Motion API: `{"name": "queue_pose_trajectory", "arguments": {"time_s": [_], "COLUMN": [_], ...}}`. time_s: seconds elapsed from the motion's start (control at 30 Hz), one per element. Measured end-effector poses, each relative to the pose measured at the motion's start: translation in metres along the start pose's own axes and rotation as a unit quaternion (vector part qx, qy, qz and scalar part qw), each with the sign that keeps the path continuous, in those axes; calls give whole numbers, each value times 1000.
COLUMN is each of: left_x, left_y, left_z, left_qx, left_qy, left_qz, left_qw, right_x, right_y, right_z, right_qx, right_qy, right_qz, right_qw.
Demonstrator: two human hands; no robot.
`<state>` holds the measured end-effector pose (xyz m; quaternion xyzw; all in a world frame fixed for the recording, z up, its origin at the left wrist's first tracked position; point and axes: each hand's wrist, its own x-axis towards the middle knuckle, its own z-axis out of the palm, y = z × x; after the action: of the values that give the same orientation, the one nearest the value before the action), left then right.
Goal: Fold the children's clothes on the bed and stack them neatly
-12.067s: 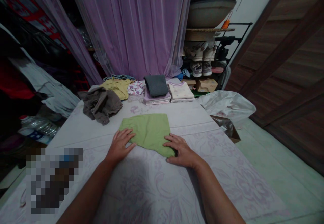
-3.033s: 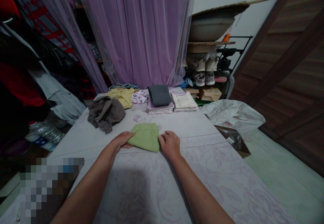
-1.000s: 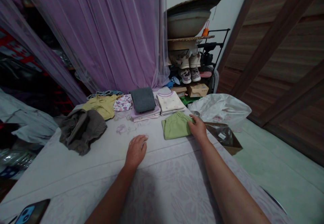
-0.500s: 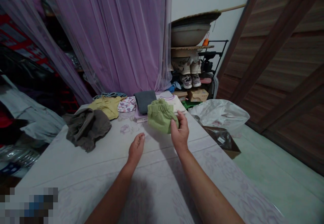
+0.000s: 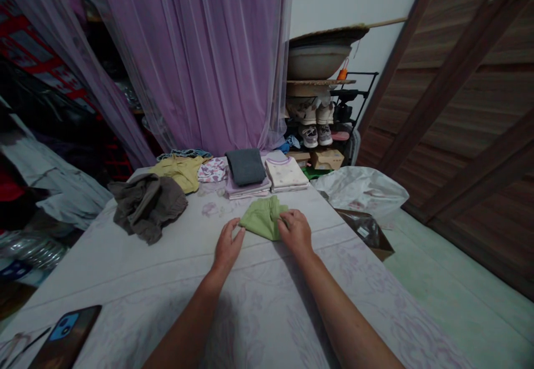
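Observation:
A small green garment (image 5: 261,217) lies low over the patterned sheet, its gathered waistband toward the right. My right hand (image 5: 295,231) pinches its right edge. At its left corner is my left hand (image 5: 228,242), thumb and fingers closed around the tip of the cloth. Just behind stand a folded dark grey cloth (image 5: 245,167) on a lilac folded pile (image 5: 249,189), and a folded cream garment stack (image 5: 287,173) to its right.
To the left lie a crumpled brown garment (image 5: 148,205), a yellow one (image 5: 179,171) and a floral one (image 5: 212,170). A phone (image 5: 67,335) rests at the near left. Beyond the bed's right edge are a plastic bag (image 5: 365,188) and an open box (image 5: 369,234).
The green garment has come down and nearer to me, and it now looks flatter. My left hand, which was apart from it, has moved up to its left corner.

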<state>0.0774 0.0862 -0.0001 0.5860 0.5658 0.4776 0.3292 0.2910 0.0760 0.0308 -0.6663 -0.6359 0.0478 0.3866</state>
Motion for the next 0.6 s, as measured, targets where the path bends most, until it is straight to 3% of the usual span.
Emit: {"name": "queue_pose_trajectory", "arguments": {"time_s": [0.07,0.17,0.27,0.33,0.47,0.53,0.6], "left_x": [-7,-20,-28,-32,-36,-38,-40], "left_y": [9,29,45,48,40,35,33], "left_z": [-4,-13,-22,-28,-31,-28,-23], "left_qx": [-55,-191,-281,-291,-229,-195,-182], "left_qy": [-5,-20,-28,-40,-47,-44,-52], "left_qz": [-57,-176,-235,-257,-292,-278,-249], "left_qw": [997,965,930,921,927,939,950], "right_x": [-13,-36,-47,-41,-5,12,25], "right_y": [-11,-26,-28,-21,2,5,-1], "right_z": [-4,-9,-12,-11,-4,1,7], "right_qx": [9,56,87,87,33,-10,-53], "right_qy": [4,-78,-175,-163,-45,-63,-120], "right_qz": [-105,-233,-276,-228,-55,-2,16], "right_qw": [994,968,941,956,997,998,991]}}
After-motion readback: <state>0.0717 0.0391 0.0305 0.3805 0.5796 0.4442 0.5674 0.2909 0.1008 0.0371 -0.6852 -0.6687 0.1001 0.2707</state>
